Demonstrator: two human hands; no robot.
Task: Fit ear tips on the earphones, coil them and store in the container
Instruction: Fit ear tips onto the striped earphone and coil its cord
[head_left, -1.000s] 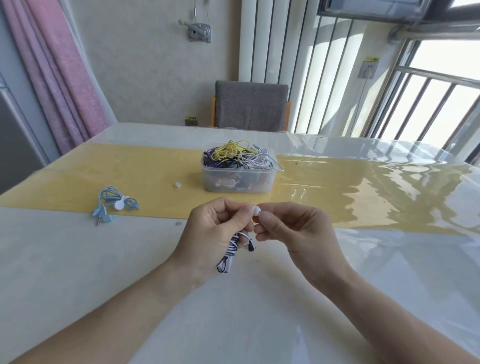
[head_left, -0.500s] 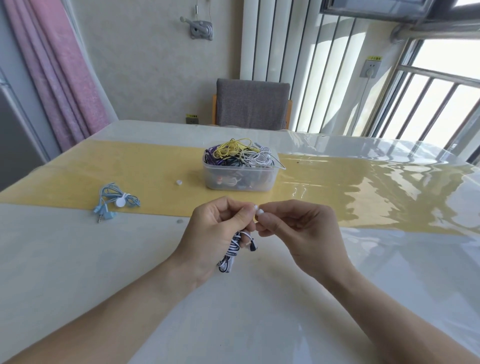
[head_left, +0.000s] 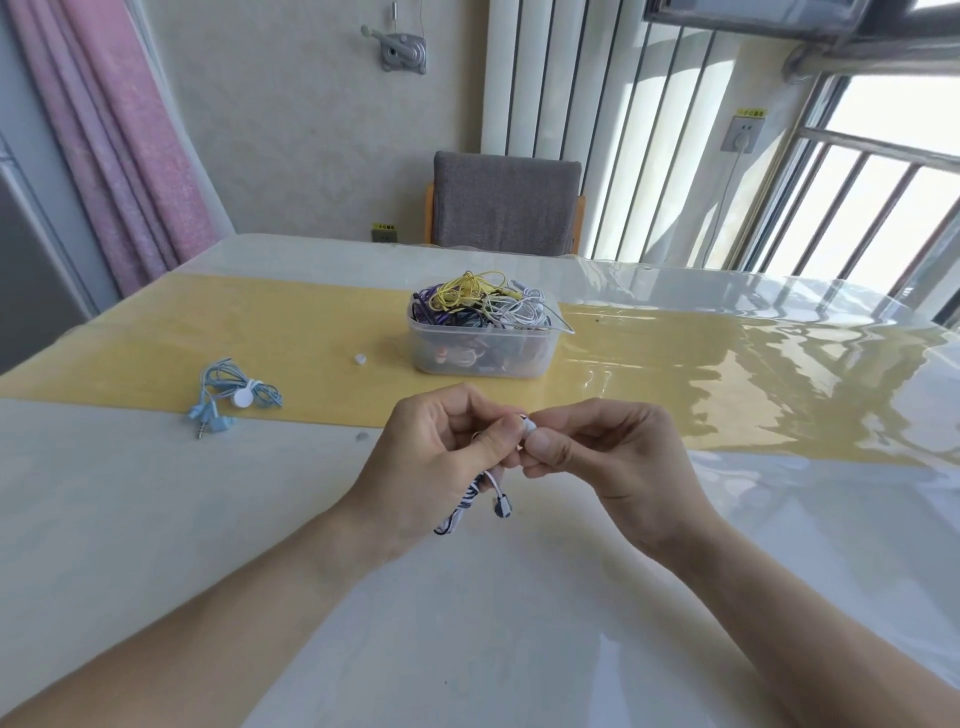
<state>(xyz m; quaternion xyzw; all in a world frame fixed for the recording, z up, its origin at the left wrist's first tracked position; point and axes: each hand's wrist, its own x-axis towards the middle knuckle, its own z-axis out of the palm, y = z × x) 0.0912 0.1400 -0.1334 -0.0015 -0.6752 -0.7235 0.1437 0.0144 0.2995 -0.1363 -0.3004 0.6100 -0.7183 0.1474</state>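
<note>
A: What are the two hands doing?

B: The left hand (head_left: 434, 467) is pinching a striped earphone (head_left: 475, 499), with its fingers curled round the cord. The right hand (head_left: 613, 462) is pinching a little white ear tip (head_left: 530, 425) between thumb and finger. The two hands are meeting fingertip to fingertip, just above the tabletop (head_left: 156, 519).

A: What is the earphone looking like?

B: Its cord is thin and flat, with dark and white stripes. It is hanging down in a loop under the left hand. A small dark and white bud is dangling at the end of it. The ear tip is round and smooth, like a tiny soft cap.

A: Where is the box sitting?

B: The container (head_left: 480, 345) is sitting at twelve o'clock from the hands, well apart from them. It is a see-through plastic tub with round corners. Yellow, purple and white cords are piling up in it and poking over the rim.

A: Anything else lying around?

B: A blue earphone set (head_left: 234, 397) is lying coiled at ten o'clock, with a round white piece in the middle and a metal plug sticking out. A loose white ear tip (head_left: 360, 358) is resting near the tub, at its nine o'clock. A yellow runner (head_left: 311, 332) is lying under a shiny clear cover that is looking wavy in the light. A grey chair (head_left: 506, 200) with rough cloth is standing behind the tabletop.
</note>
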